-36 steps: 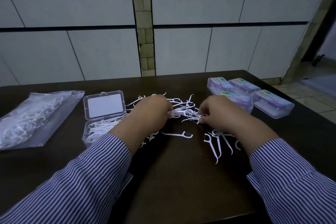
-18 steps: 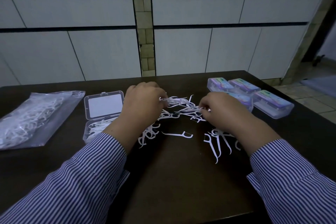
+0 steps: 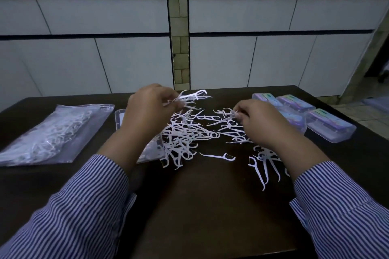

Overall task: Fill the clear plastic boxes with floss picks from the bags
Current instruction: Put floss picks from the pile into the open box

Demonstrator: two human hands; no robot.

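Observation:
A loose pile of white floss picks (image 3: 189, 132) lies in the middle of the dark table (image 3: 210, 206). My left hand (image 3: 147, 111) is raised above the pile and grips a small bunch of picks (image 3: 192, 96). My right hand (image 3: 256, 122) pinches a few picks at the pile's right side. An open clear plastic box (image 3: 120, 118) sits behind my left hand, mostly hidden by it. A clear bag of floss picks (image 3: 50, 134) lies at the far left.
Several closed clear boxes with coloured labels (image 3: 328, 126) stand at the right rear of the table. A single pick (image 3: 219, 156) and a few more picks (image 3: 265, 166) lie nearer me. White cabinet doors (image 3: 221, 59) run behind the table.
My left hand has risen from the pile toward the back, lifting a bunch of picks. My right hand has shifted slightly, still pinching picks.

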